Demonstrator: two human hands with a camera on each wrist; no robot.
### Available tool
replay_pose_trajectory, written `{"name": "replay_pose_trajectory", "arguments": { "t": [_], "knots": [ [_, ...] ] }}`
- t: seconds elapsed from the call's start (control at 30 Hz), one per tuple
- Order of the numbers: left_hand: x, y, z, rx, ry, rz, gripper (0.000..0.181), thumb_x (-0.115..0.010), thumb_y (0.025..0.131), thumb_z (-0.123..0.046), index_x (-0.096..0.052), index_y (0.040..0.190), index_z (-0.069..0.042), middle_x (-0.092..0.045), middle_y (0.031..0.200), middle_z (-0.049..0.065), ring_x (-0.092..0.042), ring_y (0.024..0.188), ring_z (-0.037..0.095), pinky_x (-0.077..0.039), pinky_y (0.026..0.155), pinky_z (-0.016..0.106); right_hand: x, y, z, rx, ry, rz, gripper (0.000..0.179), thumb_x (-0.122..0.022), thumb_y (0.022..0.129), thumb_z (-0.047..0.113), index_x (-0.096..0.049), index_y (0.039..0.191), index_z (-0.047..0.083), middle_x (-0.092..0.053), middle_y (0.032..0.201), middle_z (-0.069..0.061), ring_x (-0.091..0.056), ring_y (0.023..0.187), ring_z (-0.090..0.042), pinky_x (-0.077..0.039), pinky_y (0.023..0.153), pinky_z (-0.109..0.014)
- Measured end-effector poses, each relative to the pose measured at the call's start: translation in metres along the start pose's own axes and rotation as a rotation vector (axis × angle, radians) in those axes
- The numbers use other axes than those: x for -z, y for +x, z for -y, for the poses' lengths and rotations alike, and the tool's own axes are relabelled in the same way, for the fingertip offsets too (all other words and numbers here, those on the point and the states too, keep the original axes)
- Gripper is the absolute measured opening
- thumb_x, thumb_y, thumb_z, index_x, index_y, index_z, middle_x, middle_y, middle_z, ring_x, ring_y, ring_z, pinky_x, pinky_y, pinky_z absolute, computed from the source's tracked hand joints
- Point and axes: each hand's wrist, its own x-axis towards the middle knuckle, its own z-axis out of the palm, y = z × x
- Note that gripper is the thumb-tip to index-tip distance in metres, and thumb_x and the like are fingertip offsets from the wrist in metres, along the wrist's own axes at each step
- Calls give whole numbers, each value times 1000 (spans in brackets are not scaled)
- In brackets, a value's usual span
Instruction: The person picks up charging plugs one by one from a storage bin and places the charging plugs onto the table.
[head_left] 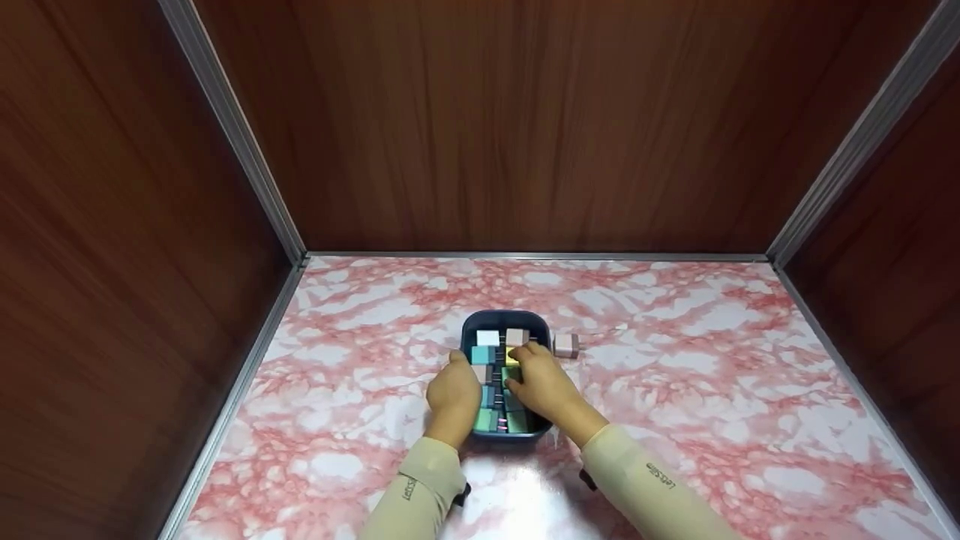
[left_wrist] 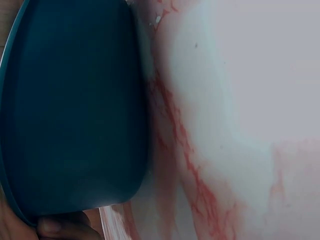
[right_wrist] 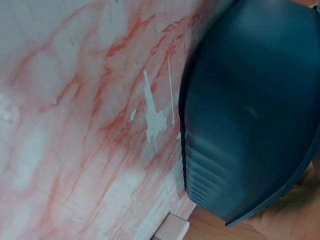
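Note:
A dark blue bin [head_left: 507, 319] holds several plug-in chargers in two columns, in white, pink, teal, green and yellow. My left hand [head_left: 454, 390] grips the bin's left side; in the left wrist view a curled finger [left_wrist: 65, 227] shows below the rim. My right hand [head_left: 546, 381] reaches over the right rim, its thumb and fingertips around a green charger [head_left: 510, 375] in the right column. Just above that one, a yellow charger [head_left: 511, 356] is partly covered by the fingers. The right wrist view shows the bin's outer wall [right_wrist: 250, 110], with the fingertips hidden.
One pink charger [head_left: 566, 346] lies on the marbled red-and-white table [head_left: 675, 390], close to the bin's right side, prongs pointing right. Small pale scuffs mark the surface near it. Brown wood-grain panels [head_left: 525, 127] with metal edging stand at the back and both sides.

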Motion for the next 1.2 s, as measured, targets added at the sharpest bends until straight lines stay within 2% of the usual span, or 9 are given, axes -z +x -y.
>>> {"name": "replay_pose_trajectory", "arguments": {
  "t": [0.27,0.5,0.87,1.0,1.2],
  "knots": [
    [-3,1,1,-1,7,6,20,-51,96,-6,-59,115,-4,-75,81,15,-73,71,33,-55,61,50,-1,-1,6,-36,-96,20,44,-83,82,23,-67,113,-3,-64,112,-17,-63,105,-35,-51,95,-48],
    [-1,1,1,1,8,30,23,-50,98,-7,-59,118,-3,-76,84,15,-73,73,33,-55,62,50,-1,3,7,-87,-107,38,44,-83,82,23,-66,114,-3,-64,112,-16,-64,106,-34,-52,96,-48],
    [-1,1,1,3,10,34,20,-49,98,-7,-58,116,-4,-76,84,15,-73,73,32,-56,61,50,-10,0,7,-27,-196,-20,34,-87,78,23,-65,93,1,-62,94,-13,-64,90,-34,-53,86,-49],
    [-2,2,1,8,4,34,20,-50,98,-8,-58,116,-5,-76,83,15,-73,72,32,-55,60,50,-13,1,6,-8,-215,-17,34,-86,77,22,-65,92,0,-63,93,-14,-65,89,-36,-53,87,-50],
    [-3,2,2,11,13,41,21,-50,98,-8,-58,117,-4,-76,84,15,-73,73,32,-55,60,50,-13,4,8,-27,-221,3,34,-85,78,23,-66,93,0,-64,93,-14,-65,89,-36,-53,86,-49]
  ]
}}
